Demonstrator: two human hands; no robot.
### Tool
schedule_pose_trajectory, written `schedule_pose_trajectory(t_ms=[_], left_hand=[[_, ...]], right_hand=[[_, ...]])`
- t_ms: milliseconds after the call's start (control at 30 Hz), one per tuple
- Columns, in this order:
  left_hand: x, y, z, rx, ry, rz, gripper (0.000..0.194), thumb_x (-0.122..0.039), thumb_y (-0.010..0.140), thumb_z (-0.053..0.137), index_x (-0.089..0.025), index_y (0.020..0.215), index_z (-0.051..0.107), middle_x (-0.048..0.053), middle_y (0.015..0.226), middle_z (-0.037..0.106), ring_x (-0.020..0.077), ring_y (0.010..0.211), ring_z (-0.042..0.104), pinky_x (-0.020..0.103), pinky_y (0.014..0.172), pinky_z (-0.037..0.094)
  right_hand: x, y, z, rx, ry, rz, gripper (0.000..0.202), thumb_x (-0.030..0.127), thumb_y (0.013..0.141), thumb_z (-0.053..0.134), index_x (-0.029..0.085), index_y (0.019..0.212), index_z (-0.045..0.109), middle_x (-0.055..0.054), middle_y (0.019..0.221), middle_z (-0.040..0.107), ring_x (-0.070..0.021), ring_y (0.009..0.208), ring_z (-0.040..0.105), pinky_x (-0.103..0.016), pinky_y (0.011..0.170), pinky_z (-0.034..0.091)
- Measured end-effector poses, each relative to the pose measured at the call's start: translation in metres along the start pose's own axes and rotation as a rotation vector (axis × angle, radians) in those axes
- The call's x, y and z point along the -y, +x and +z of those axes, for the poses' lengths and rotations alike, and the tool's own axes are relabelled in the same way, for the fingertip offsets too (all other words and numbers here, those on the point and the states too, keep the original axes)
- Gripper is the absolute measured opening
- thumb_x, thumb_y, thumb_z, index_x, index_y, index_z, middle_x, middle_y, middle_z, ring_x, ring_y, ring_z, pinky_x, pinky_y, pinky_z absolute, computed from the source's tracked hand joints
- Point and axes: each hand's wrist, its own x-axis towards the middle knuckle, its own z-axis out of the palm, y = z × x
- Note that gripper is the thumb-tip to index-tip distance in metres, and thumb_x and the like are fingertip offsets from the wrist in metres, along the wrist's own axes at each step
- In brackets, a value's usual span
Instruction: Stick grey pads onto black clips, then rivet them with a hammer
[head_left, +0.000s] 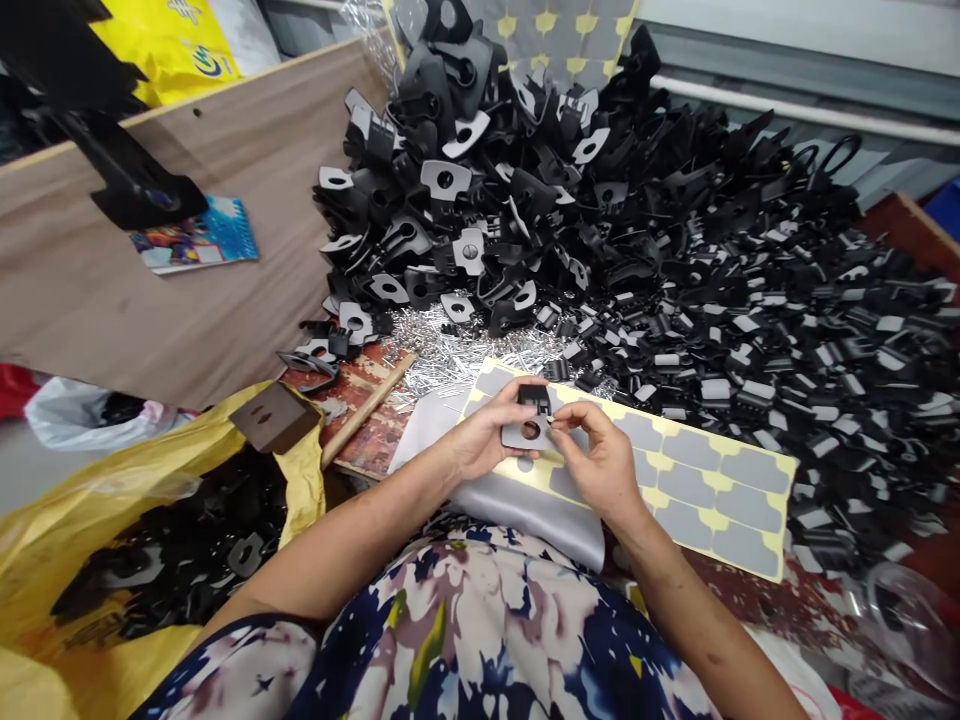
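Near the middle, my left hand (486, 436) holds a small black clip part (534, 400) whose grey face has a round hole. The fingertips of my right hand (600, 455) are pinched together at the part's right edge; anything between them is too small to make out. Under both hands lies a yellow sheet of grey stickers (686, 480), resting partly on a grey cloth (517, 515). Beyond the hands is a heap of thin metal pins (450, 350).
A large pile of black clips (450, 180) rises behind, with smaller black pieces (720, 340) to the right. At left are a wooden board (247, 200), a wooden stick (367, 410) and a yellow bag (304, 490) of black parts. A clear container (900, 610) stands lower right.
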Motion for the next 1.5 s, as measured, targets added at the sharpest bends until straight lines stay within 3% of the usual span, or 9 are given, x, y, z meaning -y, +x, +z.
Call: schedule_pose_trajectory(t_ms=[367, 500, 767, 900, 1033, 1133, 1300, 1400, 1500], left_hand=[[0.031, 0.01, 0.006, -0.34, 0.354, 0.438, 0.043, -0.014, 0.075, 0.078, -0.023, 0.113, 0.06, 0.001, 0.098, 0.059, 0.014, 0.081, 0.059, 0.019, 0.061, 0.051], [0.031, 0.008, -0.001, -0.319, 0.29, 0.394, 0.05, -0.023, 0.078, 0.079, -0.027, 0.122, 0.055, 0.001, 0.1, 0.056, 0.0136, 0.076, 0.057, 0.018, 0.052, 0.051], [0.009, -0.016, -0.003, 0.102, 0.393, -0.081, 0.052, -0.017, 0.08, 0.073, -0.03, 0.13, 0.064, 0.007, 0.113, 0.061, 0.0236, 0.094, 0.061, 0.029, 0.061, 0.061], [-0.053, -0.003, 0.007, 0.078, 0.58, -0.231, 0.054, -0.01, 0.082, 0.07, -0.027, 0.133, 0.066, 0.011, 0.102, 0.068, 0.0255, 0.083, 0.067, 0.035, 0.06, 0.061], [-0.161, 0.02, 0.043, -0.048, 0.407, 0.402, 0.078, -0.018, 0.087, 0.076, -0.037, 0.154, 0.041, 0.008, 0.115, 0.07, 0.0278, 0.101, 0.072, 0.045, 0.081, 0.063], [-0.192, 0.028, 0.058, -0.096, 0.3, 0.704, 0.067, -0.023, 0.089, 0.075, -0.038, 0.147, 0.046, 0.003, 0.113, 0.071, 0.0255, 0.105, 0.071, 0.043, 0.083, 0.063], [-0.098, 0.034, 0.034, 0.031, 0.522, 0.079, 0.038, -0.025, 0.086, 0.08, -0.02, 0.122, 0.067, 0.01, 0.101, 0.073, 0.0227, 0.086, 0.072, 0.04, 0.08, 0.061], [-0.035, 0.037, 0.023, 0.027, 0.468, 0.061, 0.057, -0.028, 0.085, 0.082, -0.027, 0.137, 0.058, 0.013, 0.121, 0.069, 0.0263, 0.103, 0.07, 0.042, 0.089, 0.058], [-0.008, 0.037, 0.025, -0.017, 0.424, 0.282, 0.076, -0.034, 0.087, 0.081, -0.036, 0.152, 0.04, 0.012, 0.137, 0.062, 0.0288, 0.122, 0.063, 0.046, 0.102, 0.053]], right_hand=[[0.0, -0.011, 0.022, -0.135, -0.667, -0.452, 0.062, 0.011, 0.098, 0.052, 0.028, 0.154, 0.032, -0.018, 0.142, 0.054, -0.0226, 0.091, 0.065, -0.046, 0.087, 0.055], [0.01, -0.004, 0.008, -0.23, -0.769, -0.334, 0.079, 0.037, 0.089, 0.076, 0.029, 0.157, 0.036, -0.021, 0.152, 0.045, -0.04, 0.119, 0.057, -0.06, 0.098, 0.047], [-0.019, 0.01, -0.024, 0.431, 0.086, 0.148, 0.044, 0.027, 0.095, 0.059, 0.025, 0.139, 0.059, 0.001, 0.082, 0.069, -0.0156, 0.071, 0.064, -0.03, 0.07, 0.054], [-0.026, 0.062, -0.082, 0.213, -0.334, 0.085, 0.025, 0.028, 0.097, 0.056, 0.027, 0.112, 0.077, -0.002, 0.085, 0.075, -0.0193, 0.072, 0.065, -0.036, 0.074, 0.054], [-0.031, 0.14, -0.16, -0.373, -0.821, -0.184, 0.032, 0.019, 0.091, 0.059, 0.022, 0.119, 0.075, -0.014, 0.126, 0.071, -0.0323, 0.119, 0.059, -0.05, 0.104, 0.046], [-0.044, 0.182, -0.205, -0.497, -0.897, -0.105, 0.037, 0.02, 0.082, 0.065, 0.017, 0.118, 0.074, -0.017, 0.124, 0.072, -0.0353, 0.117, 0.06, -0.05, 0.102, 0.048], [-0.059, 0.183, -0.219, -0.617, -0.696, -0.069, 0.02, 0.028, 0.086, 0.059, 0.017, 0.093, 0.073, -0.013, 0.094, 0.076, -0.0289, 0.086, 0.07, -0.046, 0.085, 0.056], [-0.047, 0.14, -0.164, -0.636, -0.141, 0.024, 0.02, 0.04, 0.083, 0.068, 0.021, 0.091, 0.066, -0.005, 0.078, 0.071, -0.0211, 0.059, 0.065, -0.037, 0.06, 0.056], [-0.026, 0.08, -0.078, -0.182, 0.219, 0.174, 0.025, 0.045, 0.082, 0.075, 0.023, 0.085, 0.063, 0.0, 0.068, 0.068, -0.0182, 0.055, 0.065, -0.031, 0.055, 0.055]])
